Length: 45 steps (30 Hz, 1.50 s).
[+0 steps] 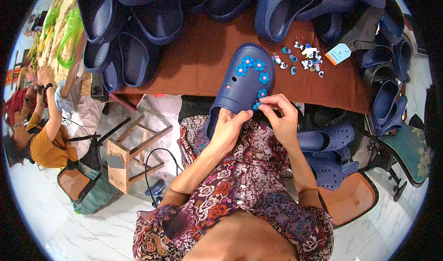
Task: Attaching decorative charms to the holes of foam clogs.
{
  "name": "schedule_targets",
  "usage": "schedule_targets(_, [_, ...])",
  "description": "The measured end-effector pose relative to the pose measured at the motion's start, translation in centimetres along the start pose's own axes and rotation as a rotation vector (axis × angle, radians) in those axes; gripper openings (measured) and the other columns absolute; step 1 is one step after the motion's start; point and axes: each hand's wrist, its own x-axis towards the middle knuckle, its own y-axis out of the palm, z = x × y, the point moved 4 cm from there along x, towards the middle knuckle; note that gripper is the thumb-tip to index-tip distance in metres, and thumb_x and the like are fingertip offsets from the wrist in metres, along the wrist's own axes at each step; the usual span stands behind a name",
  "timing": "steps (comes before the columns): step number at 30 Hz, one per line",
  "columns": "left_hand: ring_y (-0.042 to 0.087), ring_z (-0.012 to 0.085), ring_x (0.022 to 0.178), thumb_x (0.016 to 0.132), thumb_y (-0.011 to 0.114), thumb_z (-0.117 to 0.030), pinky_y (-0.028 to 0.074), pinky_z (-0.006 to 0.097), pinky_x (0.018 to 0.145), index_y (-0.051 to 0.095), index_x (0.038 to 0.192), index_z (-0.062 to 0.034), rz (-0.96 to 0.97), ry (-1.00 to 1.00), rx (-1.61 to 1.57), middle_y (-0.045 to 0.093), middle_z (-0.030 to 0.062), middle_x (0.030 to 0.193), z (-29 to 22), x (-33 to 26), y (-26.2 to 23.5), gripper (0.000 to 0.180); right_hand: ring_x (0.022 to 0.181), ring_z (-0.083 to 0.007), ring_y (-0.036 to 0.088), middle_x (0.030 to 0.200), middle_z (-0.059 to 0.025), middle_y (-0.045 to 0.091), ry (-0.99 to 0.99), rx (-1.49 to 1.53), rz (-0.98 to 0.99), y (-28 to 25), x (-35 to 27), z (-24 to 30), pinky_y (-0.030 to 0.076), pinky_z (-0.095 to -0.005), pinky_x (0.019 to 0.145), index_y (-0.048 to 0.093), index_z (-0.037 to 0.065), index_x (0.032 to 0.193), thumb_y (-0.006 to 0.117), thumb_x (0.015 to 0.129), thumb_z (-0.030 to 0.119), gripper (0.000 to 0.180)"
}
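A navy blue clog (240,86) with holes in its upper is tilted in front of me, its toe resting over the brown-covered table. My left hand (227,131) grips it at the opening, fingers inside the shoe and thumb along the outside. Several blue flower charms (259,65) with pink centres sit in the holes around the toe and down the right side. At the right edge, my right hand (282,117) pinches another blue flower charm (256,106) against the clog. Whether its stem is through a hole is hidden by the fingers.
Loose small charms (308,52) lie on the brown cloth (189,72), near a blue and orange tag (338,53). Navy clogs (134,60) line the table's far and side edges. Others (328,173) lie over an orange chair (353,198). A wooden stool (119,169) and another person (46,136) are left.
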Motion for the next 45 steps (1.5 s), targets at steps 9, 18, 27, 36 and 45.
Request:
schedule_targets(9, [0.055,0.0175,0.114,0.085,0.065,0.003,0.043,0.032,0.1,0.038,0.135,0.0049,-0.054,0.032,0.173,0.055,0.0123,0.128,0.3,0.2,-0.8,0.056,0.084,-0.0101,0.062,0.092,-0.0054,0.066,0.002,-0.024,-0.015,-0.1,0.4,-0.1,0.049,-0.0237,0.075,0.067,-0.002,0.095,0.072,0.082,0.0,0.014])
schedule_targets(18, [0.063,0.0157,0.101,0.082,0.074,-0.003,0.049,0.03,0.091,0.055,0.122,0.0034,-0.111,0.155,0.319,0.065,0.0098,0.113,-0.3,0.5,-0.3,0.045,0.079,-0.0243,0.066,0.085,-0.0091,0.068,-0.249,-0.27,-0.166,0.9,-0.2,1.4,0.052,-0.0324,0.072,0.073,0.003,0.088,0.076,0.075,0.001,0.013])
schedule_targets(27, [0.063,0.0148,0.099,0.085,0.071,-0.002,0.051,0.028,0.087,0.055,0.119,0.0048,-0.084,0.162,0.375,0.065,0.0107,0.111,-0.9,0.4,-0.1,0.039,0.082,-0.0178,0.065,0.096,-0.0108,0.064,-0.028,0.109,-0.136,1.4,-0.4,-0.8,0.052,-0.0265,0.07,0.069,0.001,0.096,0.073,0.081,0.0,0.015])
schedule_targets(36, [0.061,0.0133,0.099,0.089,0.068,-0.01,0.049,0.028,0.088,0.053,0.122,0.0027,-0.125,0.085,0.192,0.063,0.0086,0.112,-0.4,0.4,-0.8,0.038,0.083,-0.0126,0.062,0.096,-0.0063,0.063,-0.04,0.07,-0.115,2.1,-1.2,-1.2,0.05,-0.0255,0.071,0.062,-0.001,0.099,0.069,0.085,0.0,0.015])
schedule_targets(45, [0.063,0.0139,0.098,0.089,0.067,-0.013,0.049,0.028,0.087,0.053,0.124,0.0031,-0.14,0.106,0.243,0.065,0.0092,0.113,-0.6,0.3,-0.9,0.041,0.088,-0.0078,0.059,0.095,-0.0025,0.06,0.196,0.539,0.025,2.6,-1.9,-2.2,0.048,-0.0223,0.077,0.054,0.0,0.105,0.064,0.09,-0.002,0.018])
